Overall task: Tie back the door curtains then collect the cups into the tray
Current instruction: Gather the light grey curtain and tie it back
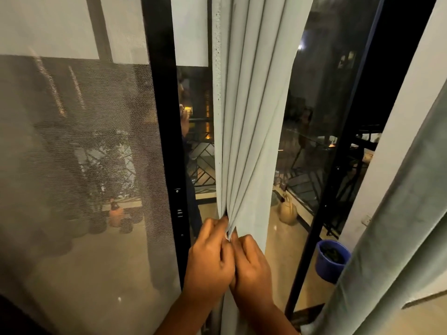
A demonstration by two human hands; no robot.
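Both hands, left hand (208,259) and right hand (251,264), pinched the gathered curtain (249,141) just right of the black door frame (167,141); the folds wanted bunching tighter before any tying.

The pale grey curtain (249,117) hangs in front of the glass door, gathered into tight vertical folds. Both hands pinch its bunched folds low down.

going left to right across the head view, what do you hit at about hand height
mesh screen → black door frame → left hand → right hand, both gripping the gathered pale curtain → blue bucket outside → second curtain at the right edge
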